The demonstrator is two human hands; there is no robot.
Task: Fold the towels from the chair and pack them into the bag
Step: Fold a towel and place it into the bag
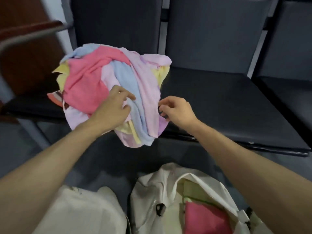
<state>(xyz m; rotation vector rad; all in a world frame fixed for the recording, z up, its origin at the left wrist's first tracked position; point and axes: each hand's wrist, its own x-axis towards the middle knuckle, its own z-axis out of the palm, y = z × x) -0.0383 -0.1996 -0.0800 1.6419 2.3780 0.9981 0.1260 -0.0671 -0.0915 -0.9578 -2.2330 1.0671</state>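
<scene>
A: Where was the towel pile (111,85)?

B: On the dark chair seat (219,102), front-left part, its near end hanging over the front edge. Straight ahead of both hands. The pile's long axis ran from far-left to near-right.

A: Hands?

B: The left hand (113,109) lay on the pile, fingers loosely spread on the blue towel (130,92), not clearly gripping. The right hand (177,111) was at the pile's right edge, fingers curled to a narrow pinch; whether it held cloth, he couldn't tell. The left was nearer.

A: Bag?

B: The white bag (168,191) sat below, open, with a pink towel (202,218) inside.

A: Writing?

B: None readable.
</scene>
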